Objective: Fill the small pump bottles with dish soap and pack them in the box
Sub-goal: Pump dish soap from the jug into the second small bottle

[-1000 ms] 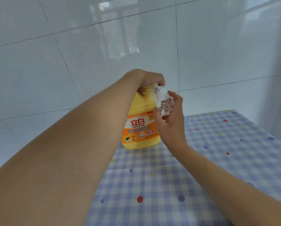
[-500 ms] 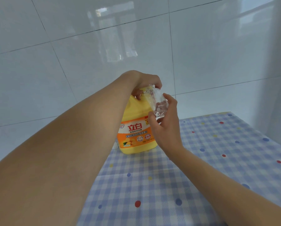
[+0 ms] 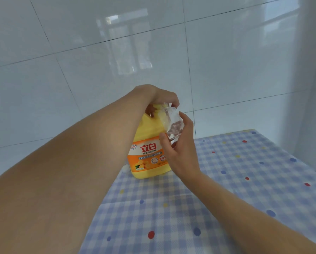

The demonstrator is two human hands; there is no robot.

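Note:
A big yellow dish soap jug (image 3: 147,143) with an orange label stands at the far left of the table. My left hand (image 3: 161,100) covers its top from above, fingers curled over the pump or cap, which is hidden. My right hand (image 3: 179,149) grips a small clear bottle (image 3: 172,123), tilted with its open mouth up against the jug's top, under my left fingers. No soap is visible in the clear bottle. The box is out of view.
A blue-and-white checked cloth with coloured dots (image 3: 227,180) covers the table. White glossy wall tiles (image 3: 98,70) rise right behind the jug. The table's far edge runs just behind the jug, and a white wall corner (image 3: 311,107) stands at the right.
The small bottle stays tilted against the jug's top with both hands holding on. The view has shifted a little; the jug looks slightly lower and more central.

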